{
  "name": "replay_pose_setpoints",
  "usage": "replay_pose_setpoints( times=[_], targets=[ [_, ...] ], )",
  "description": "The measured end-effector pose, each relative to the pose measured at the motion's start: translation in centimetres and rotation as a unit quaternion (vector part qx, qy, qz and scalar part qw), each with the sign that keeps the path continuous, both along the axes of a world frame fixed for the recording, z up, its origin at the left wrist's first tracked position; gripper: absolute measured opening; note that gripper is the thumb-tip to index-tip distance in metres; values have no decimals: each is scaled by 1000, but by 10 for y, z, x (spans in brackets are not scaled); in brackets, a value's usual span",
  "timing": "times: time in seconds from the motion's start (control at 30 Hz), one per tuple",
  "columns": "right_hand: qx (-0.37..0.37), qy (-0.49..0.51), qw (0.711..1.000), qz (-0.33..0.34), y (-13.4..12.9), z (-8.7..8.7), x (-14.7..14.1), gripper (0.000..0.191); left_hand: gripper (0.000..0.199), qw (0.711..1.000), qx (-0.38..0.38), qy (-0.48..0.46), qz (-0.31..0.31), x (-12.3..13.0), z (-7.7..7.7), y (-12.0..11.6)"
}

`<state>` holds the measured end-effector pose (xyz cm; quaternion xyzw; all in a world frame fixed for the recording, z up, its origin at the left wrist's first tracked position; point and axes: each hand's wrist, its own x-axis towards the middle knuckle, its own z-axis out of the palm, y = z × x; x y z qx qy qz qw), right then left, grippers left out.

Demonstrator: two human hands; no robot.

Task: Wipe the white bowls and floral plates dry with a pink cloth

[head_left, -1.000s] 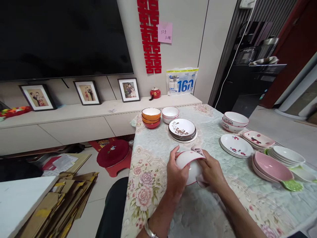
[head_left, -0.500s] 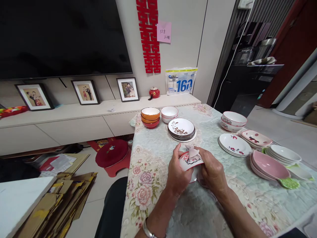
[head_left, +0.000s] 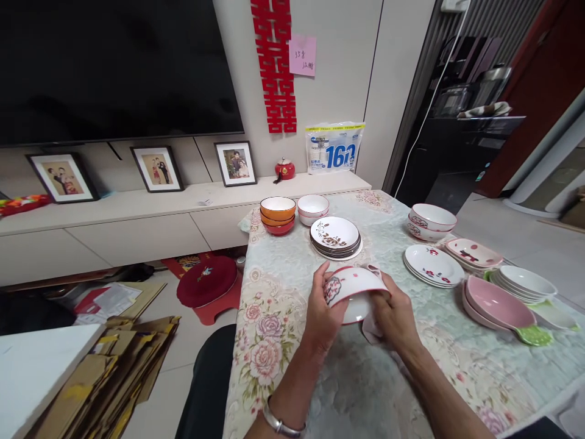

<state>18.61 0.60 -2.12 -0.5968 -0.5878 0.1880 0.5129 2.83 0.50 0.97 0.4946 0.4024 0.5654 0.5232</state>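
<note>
Tilted on its side above the table, a white bowl (head_left: 359, 283) with a red rim and a floral print is held between both hands. My left hand (head_left: 325, 311) grips its left side, thumb at the rim and fingers behind. On the right, my right hand (head_left: 393, 314) holds the rim together with a pale cloth (head_left: 372, 330), which hangs below the fingers and shows over the rim. Just beyond the hands stands a stack of plates (head_left: 335, 234), the top one with brown flowers.
Orange and red bowls (head_left: 278, 210) stand beside white bowls (head_left: 313, 206) at the back. To the right are patterned bowls (head_left: 432, 218), flowered plates (head_left: 433, 266), pink dishes (head_left: 498, 305) and small white bowls (head_left: 525, 282). A red stool (head_left: 207, 283) stands left of the table.
The bowl has been turned, so more of its outer wall shows. The cloth has moved from the bowl's near face to its right side with my right hand.
</note>
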Motion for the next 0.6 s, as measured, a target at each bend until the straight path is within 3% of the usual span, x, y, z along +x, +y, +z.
replay_pose_setpoints(
  times=[0.13, 0.27, 0.37, 0.47, 0.53, 0.6],
  targets=[
    [122, -149, 981, -10, -6, 5, 4, 45, 87, 988, 106, 114, -13, 0, 3, -7],
    [146, -178, 973, 22, -11, 14, -1, 44, 98, 984, 134, 115, 4, 1, 4, -13],
    [84, -104, 991, 15, -8, 17, -3, 38, 99, 988, 132, 68, 31, 2, 6, -15],
    [-26, 54, 998, 38, -4, 12, -8, 30, 92, 991, 114, 4, 71, 3, 8, -14],
    [-114, 181, 974, 72, -5, 10, -15, 29, 83, 990, 93, -41, 99, 4, 9, -12],
    [-196, 291, 929, 119, -8, 10, -23, 33, 73, 987, 82, -67, 119, 3, 7, -11]
  ],
)
